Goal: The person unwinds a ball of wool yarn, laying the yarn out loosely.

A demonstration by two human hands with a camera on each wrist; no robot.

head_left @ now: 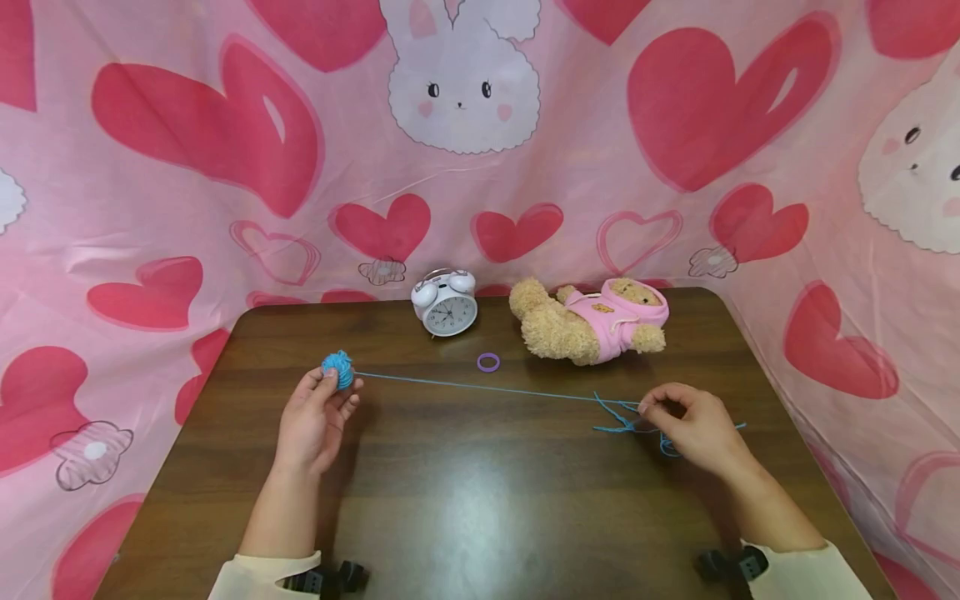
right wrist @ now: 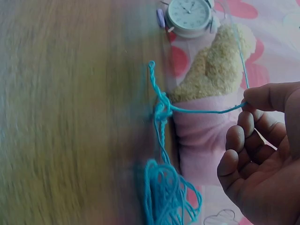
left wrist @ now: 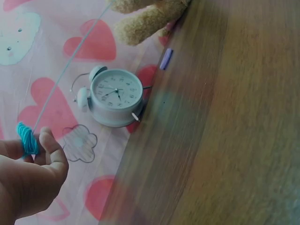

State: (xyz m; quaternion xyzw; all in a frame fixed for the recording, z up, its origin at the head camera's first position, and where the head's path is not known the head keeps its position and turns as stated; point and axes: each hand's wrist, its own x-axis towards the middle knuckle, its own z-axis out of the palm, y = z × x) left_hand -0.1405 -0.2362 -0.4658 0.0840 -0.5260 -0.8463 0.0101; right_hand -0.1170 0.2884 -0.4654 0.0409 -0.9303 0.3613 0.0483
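Observation:
On the left, my left hand (head_left: 311, 421) holds a small wound ball of blue yarn (head_left: 339, 369) between thumb and fingers, raised above the table. A single strand of yarn (head_left: 480, 387) runs taut from the ball across to my right hand (head_left: 697, 425). There the thumb and index finger pinch the strand, while the other fingers curl loosely, as the right wrist view shows. Below the right hand, a loose tangle of blue yarn (right wrist: 171, 197) with a knotted, twisted part (right wrist: 163, 105) lies on the table; in the head view that hand partly hides it.
A white twin-bell alarm clock (head_left: 448, 308) stands at the table's back edge. A purple ring (head_left: 488, 362) lies in front of it. To the right, a teddy bear in a pink hoodie (head_left: 600, 321) lies on its back. Heart-printed pink cloth (head_left: 465, 183) hangs behind the brown table (head_left: 450, 517).

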